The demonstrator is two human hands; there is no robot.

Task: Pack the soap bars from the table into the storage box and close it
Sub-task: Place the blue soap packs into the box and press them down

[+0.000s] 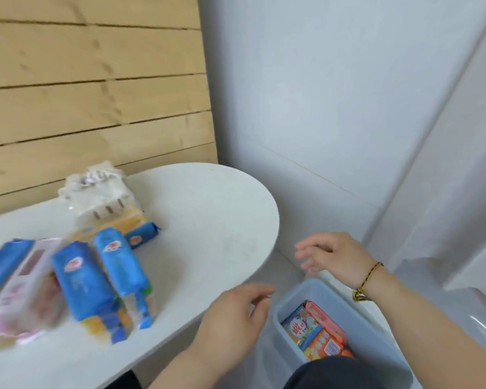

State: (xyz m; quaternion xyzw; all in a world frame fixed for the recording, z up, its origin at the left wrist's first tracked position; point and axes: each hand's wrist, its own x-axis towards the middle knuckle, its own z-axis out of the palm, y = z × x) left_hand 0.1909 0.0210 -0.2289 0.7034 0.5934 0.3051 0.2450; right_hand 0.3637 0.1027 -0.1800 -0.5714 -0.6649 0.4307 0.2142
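A pale blue storage box [292, 299] stands open on the floor at the lower right, with orange, pink and white soap cartons [314, 329] inside. On the white rounded table [208, 214] lie several blue-wrapped soap packs [80, 279], a pink and white pack [26, 287], a small blue bar [142, 234] and a clear bag of pale bars [101, 200]. My left hand [230, 321] hovers at the table's edge beside the box, fingers apart and empty. My right hand [331, 256], with a cord bracelet on the wrist, hangs above the box's far end, open and empty.
A wooden slatted wall [96, 94] backs the table. Grey tiled wall [334, 108] and floor surround the box. A dark knee [334, 372] shows at the bottom edge, in front of the box. The view is motion-blurred.
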